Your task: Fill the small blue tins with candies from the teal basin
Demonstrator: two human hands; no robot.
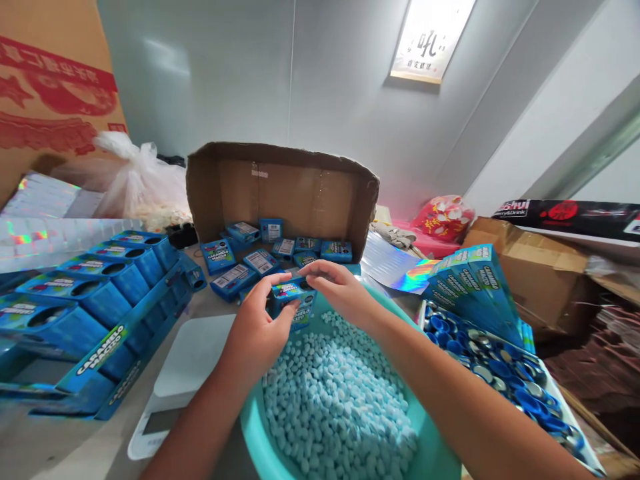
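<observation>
The blue box is clamped by the left hand, its top lying crosswise; its right end is covered by the right hand. That hand's closure cannot be told.

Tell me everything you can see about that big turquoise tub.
The tub looks like smooth plastic, rounded and open-topped. It stands upright, filled with small pale-blue pieces that touch its inner wall. A white scale is to its left. The right forearm passes over it, hiding some rim; its near side is out of view.
</observation>
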